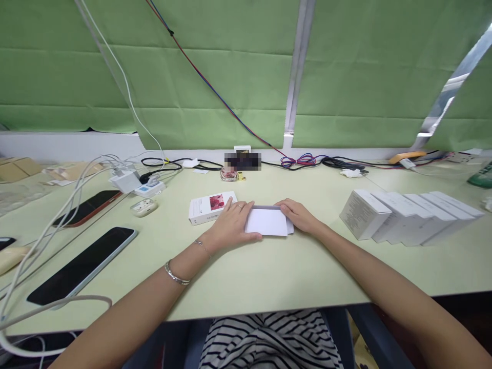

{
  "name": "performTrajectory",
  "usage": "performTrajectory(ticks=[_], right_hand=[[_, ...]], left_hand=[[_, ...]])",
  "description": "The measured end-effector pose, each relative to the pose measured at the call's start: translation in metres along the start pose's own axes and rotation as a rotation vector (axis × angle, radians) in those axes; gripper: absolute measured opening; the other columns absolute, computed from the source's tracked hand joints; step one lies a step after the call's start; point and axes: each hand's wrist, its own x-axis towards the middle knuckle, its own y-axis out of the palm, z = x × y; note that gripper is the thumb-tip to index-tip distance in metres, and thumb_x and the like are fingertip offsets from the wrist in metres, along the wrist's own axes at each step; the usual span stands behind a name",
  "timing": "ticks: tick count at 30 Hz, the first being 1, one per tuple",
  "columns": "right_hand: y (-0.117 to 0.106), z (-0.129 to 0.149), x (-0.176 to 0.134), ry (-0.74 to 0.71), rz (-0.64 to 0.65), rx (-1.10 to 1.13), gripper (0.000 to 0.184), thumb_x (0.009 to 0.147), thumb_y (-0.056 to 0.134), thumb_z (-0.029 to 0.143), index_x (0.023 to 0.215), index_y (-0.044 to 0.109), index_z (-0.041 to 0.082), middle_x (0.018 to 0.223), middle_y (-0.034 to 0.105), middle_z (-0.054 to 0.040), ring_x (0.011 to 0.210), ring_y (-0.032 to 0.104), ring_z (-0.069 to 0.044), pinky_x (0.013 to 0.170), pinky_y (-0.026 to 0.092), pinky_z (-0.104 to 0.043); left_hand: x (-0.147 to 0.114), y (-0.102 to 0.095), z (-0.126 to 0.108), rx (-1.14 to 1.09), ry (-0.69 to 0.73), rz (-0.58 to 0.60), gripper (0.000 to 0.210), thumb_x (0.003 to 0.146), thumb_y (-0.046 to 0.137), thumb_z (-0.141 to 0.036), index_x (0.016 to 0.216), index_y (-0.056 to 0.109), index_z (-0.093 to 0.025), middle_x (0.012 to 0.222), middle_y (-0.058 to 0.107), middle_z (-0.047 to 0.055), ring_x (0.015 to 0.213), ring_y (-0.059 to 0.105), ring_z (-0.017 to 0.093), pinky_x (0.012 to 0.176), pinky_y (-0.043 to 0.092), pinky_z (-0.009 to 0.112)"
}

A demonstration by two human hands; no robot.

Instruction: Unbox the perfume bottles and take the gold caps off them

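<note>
A white cardboard box [266,223] lies on the table in front of me, its plain white face up and a greyish strip along its far edge. My left hand [229,221] grips its left end, thumb along the near side and fingers over the far side. At the right end, my right hand [298,215] holds the far corner with curled fingers. A second white layer sticks out slightly under that right end. Just behind my left hand lies a printed white box [202,209] with a red picture on top.
Several white boxes [365,215] stand in a leaning row at the right. Two phones [82,266], an earbud case [144,207] and white charging cables [77,197] occupy the left. Along the back are coiled wires [303,161] and a small clear round container [228,175].
</note>
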Motion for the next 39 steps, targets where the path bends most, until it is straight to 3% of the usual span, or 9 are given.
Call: performTrajectory(ticks=[5, 10, 14, 20, 23, 27, 32, 35, 39], right_hand=[[-0.002, -0.004, 0.002, 0.036, 0.046, -0.054, 0.039, 0.091, 0.028, 0.035, 0.101, 0.062, 0.02, 0.093, 0.053, -0.0078, 0.091, 0.052, -0.019, 0.084, 0.041, -0.034], [-0.01, -0.004, 0.0, -0.005, 0.15, -0.011, 0.043, 0.092, 0.027, 0.041, 0.102, 0.063, 0.02, 0.09, 0.053, -0.0063, 0.085, 0.053, -0.017, 0.083, 0.041, -0.033], [-0.015, -0.003, -0.003, -0.017, 0.183, 0.09, 0.04, 0.089, 0.034, 0.045, 0.105, 0.06, 0.018, 0.102, 0.056, -0.0076, 0.095, 0.053, -0.018, 0.087, 0.04, -0.033], [-0.011, -0.001, -0.006, 0.081, 0.133, 0.228, 0.042, 0.086, 0.04, 0.049, 0.114, 0.051, 0.02, 0.116, 0.054, -0.0069, 0.101, 0.052, -0.02, 0.087, 0.041, -0.035], [-0.008, 0.002, -0.006, 0.147, 0.068, 0.273, 0.046, 0.087, 0.031, 0.052, 0.114, 0.05, 0.02, 0.111, 0.057, -0.0067, 0.096, 0.053, -0.019, 0.08, 0.045, -0.035], [-0.007, 0.001, -0.004, 0.118, -0.013, 0.354, 0.052, 0.089, 0.02, 0.053, 0.113, 0.051, 0.019, 0.109, 0.058, -0.007, 0.09, 0.055, -0.018, 0.073, 0.046, -0.032], [-0.008, -0.004, -0.002, 0.047, -0.136, 0.263, 0.048, 0.089, 0.022, 0.05, 0.105, 0.057, 0.021, 0.112, 0.056, -0.0065, 0.098, 0.053, -0.019, 0.086, 0.041, -0.036], [-0.011, -0.002, -0.003, 0.043, -0.049, 0.137, 0.048, 0.089, 0.024, 0.049, 0.109, 0.055, 0.018, 0.113, 0.055, -0.0085, 0.104, 0.05, -0.02, 0.091, 0.037, -0.036], [-0.016, 0.005, -0.007, 0.04, 0.137, -0.149, 0.059, 0.08, 0.041, 0.058, 0.125, 0.044, 0.019, 0.123, 0.048, -0.0116, 0.113, 0.04, -0.027, 0.096, 0.03, -0.043]], left_hand=[[0.0, 0.0, -0.001, -0.014, 0.007, 0.021, 0.09, 0.067, 0.043, -0.073, 0.129, 0.034, -0.009, 0.119, 0.049, 0.017, 0.113, 0.042, 0.03, 0.104, 0.016, 0.048], [0.0, -0.005, -0.003, -0.053, -0.004, 0.032, 0.082, 0.065, 0.047, -0.072, 0.122, 0.044, -0.013, 0.105, 0.051, 0.013, 0.1, 0.046, 0.029, 0.092, 0.033, 0.043], [0.0, -0.008, -0.002, -0.1, -0.037, 0.043, 0.071, 0.065, 0.05, -0.069, 0.113, 0.05, -0.017, 0.098, 0.049, 0.01, 0.091, 0.047, 0.027, 0.08, 0.039, 0.038], [0.0, -0.008, -0.001, -0.115, -0.037, 0.015, 0.066, 0.065, 0.055, -0.064, 0.111, 0.049, -0.016, 0.096, 0.047, 0.009, 0.091, 0.046, 0.027, 0.082, 0.039, 0.041], [0.001, -0.006, 0.0, -0.126, -0.037, -0.092, 0.065, 0.063, 0.065, -0.053, 0.113, 0.044, -0.017, 0.103, 0.043, 0.009, 0.096, 0.045, 0.028, 0.083, 0.041, 0.041], [0.0, -0.003, 0.003, -0.161, 0.019, -0.186, 0.029, 0.08, 0.051, -0.023, 0.108, 0.044, -0.019, 0.103, 0.04, 0.008, 0.087, 0.048, 0.02, 0.076, 0.044, 0.035], [-0.001, -0.007, 0.001, -0.149, 0.157, -0.087, 0.014, 0.085, 0.042, -0.02, 0.09, 0.054, -0.021, 0.1, 0.045, 0.005, 0.073, 0.05, 0.013, 0.069, 0.043, 0.028], [-0.002, -0.012, -0.003, -0.114, 0.231, 0.009, 0.019, 0.085, 0.046, -0.035, 0.081, 0.057, -0.02, 0.092, 0.052, 0.004, 0.079, 0.052, 0.017, 0.074, 0.041, 0.031], [0.0, -0.013, -0.004, -0.091, 0.181, 0.006, 0.026, 0.087, 0.039, -0.037, 0.078, 0.056, -0.019, 0.084, 0.056, 0.004, 0.08, 0.052, 0.018, 0.074, 0.041, 0.033]])
